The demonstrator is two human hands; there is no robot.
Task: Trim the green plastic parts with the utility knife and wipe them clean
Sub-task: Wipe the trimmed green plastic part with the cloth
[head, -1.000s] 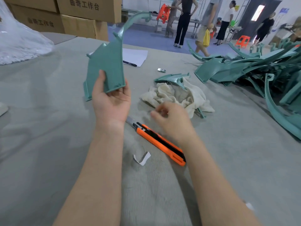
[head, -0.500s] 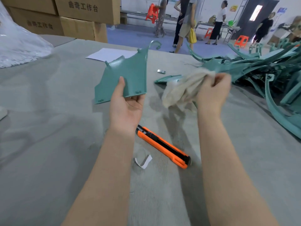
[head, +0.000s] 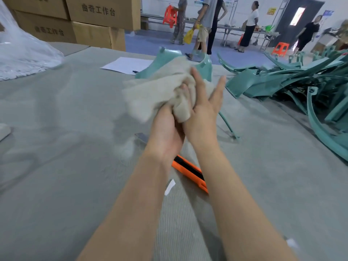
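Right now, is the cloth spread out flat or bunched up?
Bunched up: the cloth is crumpled in folds over the green part, pressed there by the flat right hand.

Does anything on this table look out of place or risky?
The orange utility knife lies directly under the person's forearms, and its blade seems left extended. A white scrap lies beside it. The green parts at right sit in a tangled heap.
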